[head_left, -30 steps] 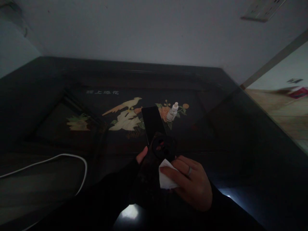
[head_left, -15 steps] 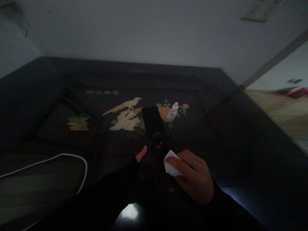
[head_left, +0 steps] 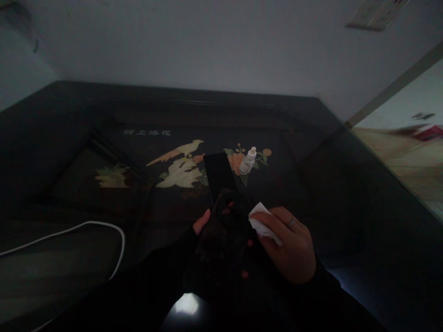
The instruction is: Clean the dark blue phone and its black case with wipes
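My left hand grips a dark phone case that has a round camera opening near its top; skin shows through that opening. The thumb lies on the left edge and fingertips wrap round from the right, while the palm is hidden behind the case. A folded white tissue is pinched in my right hand, just right of the case's upper part. Beyond the case, a black phone lies flat on the table, its lower end covered by the case.
A small clear dropper bottle with a white top stands right of the phone. The dark glossy table carries a bird-and-flower picture. A white cable curves across the left side. A wall rises behind the table.
My right hand with the tissue has shifted right and slightly up, away from the case. More of the left fingertips now shows along the case's right edge.
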